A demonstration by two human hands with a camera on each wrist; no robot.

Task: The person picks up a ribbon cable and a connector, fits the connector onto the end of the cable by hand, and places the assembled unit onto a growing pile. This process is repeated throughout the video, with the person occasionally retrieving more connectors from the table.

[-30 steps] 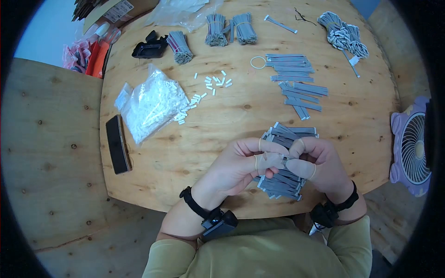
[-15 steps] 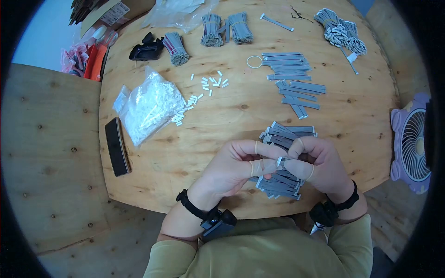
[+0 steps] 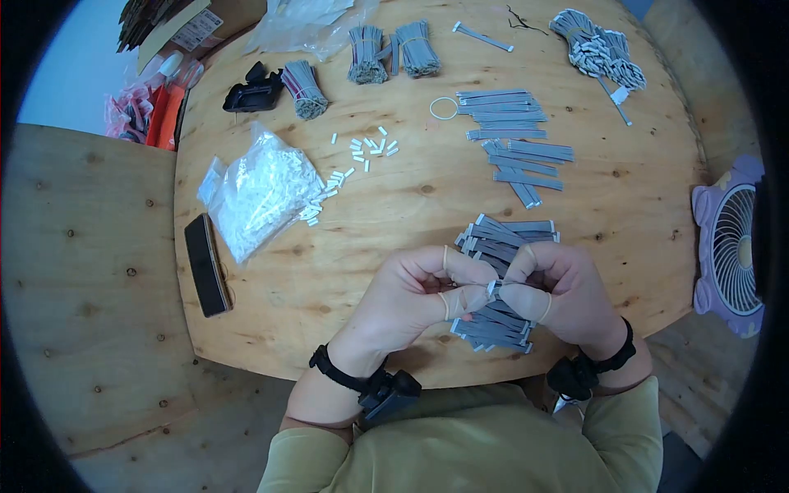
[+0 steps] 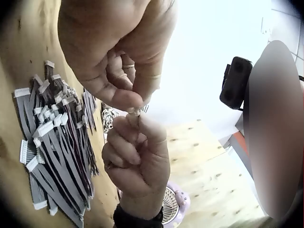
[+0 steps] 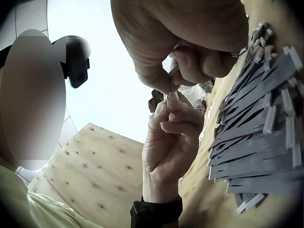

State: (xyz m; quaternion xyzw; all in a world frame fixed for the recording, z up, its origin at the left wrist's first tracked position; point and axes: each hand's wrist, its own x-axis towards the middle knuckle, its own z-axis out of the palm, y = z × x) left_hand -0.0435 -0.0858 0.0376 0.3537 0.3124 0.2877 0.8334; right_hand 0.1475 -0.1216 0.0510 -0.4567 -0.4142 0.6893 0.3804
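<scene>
Both hands meet above a pile of grey ribbon cables (image 3: 503, 238) at the near edge of the round wooden table (image 3: 394, 222). My left hand (image 3: 456, 294) and right hand (image 3: 514, 289) pinch one small grey cable with a white connector end (image 3: 493, 287) between thumbs and forefingers. Several fingertips wear thin rubber finger cots. In the left wrist view the left hand (image 4: 124, 97) is above, the right hand (image 4: 135, 124) below, and the cable pile (image 4: 52, 142) lies on the left. The right wrist view shows the same pinch (image 5: 171, 83) beside the pile (image 5: 259, 137).
A clear bag of white connectors (image 3: 259, 193) and loose white connectors (image 3: 366, 148) lie at mid-left. A black phone (image 3: 205, 263) sits at the left edge. Laid-out grey cables (image 3: 514, 135), tied bundles (image 3: 386, 41), a rubber band (image 3: 444, 108) and a purple fan (image 3: 731, 246) are further off.
The hands have stayed together over the pile. The fingers shifted a little, and the white connector end now shows between the thumbs.
</scene>
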